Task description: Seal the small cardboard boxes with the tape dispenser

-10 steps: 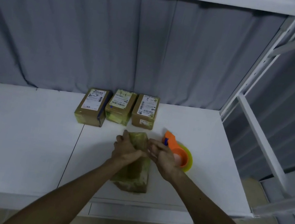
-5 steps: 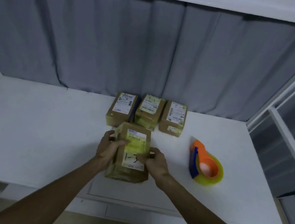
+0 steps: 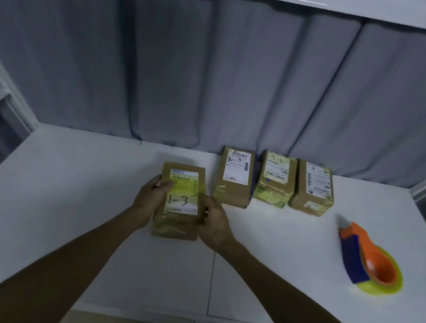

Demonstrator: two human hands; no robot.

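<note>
Wide bare table (image 3: 53, 218) on the left gives a hand free passage. The middle is blocked: the labelled box (image 3: 180, 201), with left hand (image 3: 149, 200) and right hand (image 3: 213, 225) gripping its sides. Just beyond it, three boxes (image 3: 276, 184) wall off the curtain (image 3: 165, 67). There's an open lane between that row and the tape dispenser (image 3: 367, 262).

A small cardboard box (image 3: 180, 200) marked "1-3" on its label sits on the white table (image 3: 56, 205); the left hand (image 3: 150, 199) grips its left side, thumb over the top; the right hand (image 3: 214, 225) holds its right side; three more boxes (image 3: 276, 183) line up by the grey curtain (image 3: 165, 67); the orange and blue tape dispenser (image 3: 367, 262) lies well apart, right.
</note>
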